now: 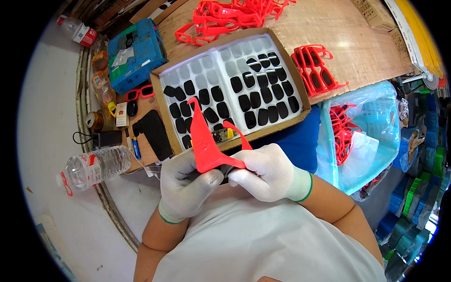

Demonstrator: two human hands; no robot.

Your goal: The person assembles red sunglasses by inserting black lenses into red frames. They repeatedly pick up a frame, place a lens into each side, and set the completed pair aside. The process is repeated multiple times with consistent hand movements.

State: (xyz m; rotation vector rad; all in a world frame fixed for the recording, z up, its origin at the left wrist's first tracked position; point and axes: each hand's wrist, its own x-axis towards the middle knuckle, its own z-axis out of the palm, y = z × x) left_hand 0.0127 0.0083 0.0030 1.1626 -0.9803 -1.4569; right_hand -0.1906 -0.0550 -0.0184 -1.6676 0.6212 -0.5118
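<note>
Both my hands wear white gloves with green cuffs and hold one red sunglasses frame (pixel 206 148) in front of my chest. My left hand (pixel 188 181) grips its left side, thumb toward me. My right hand (pixel 265 173) pinches its right side. The temple arms point away from me; whether a lens sits in the frame is hidden by the fingers and the angle. Just beyond stands a cardboard box (pixel 305 105) with a white lining, holding rows of dark lenses (pixel 266 95) in two halves. Some lenses on its left side lie askew.
Red frames (pixel 230 19) are heaped at the back; several with dark lenses (pixel 314 70) stand right of the box. A plastic-lined blue basket (pixel 376 122) holds more frames. A blue box (pixel 136 54), red glasses (pixel 140 92), a black phone-like slab (pixel 154 134) and a water bottle (pixel 96 167) are left.
</note>
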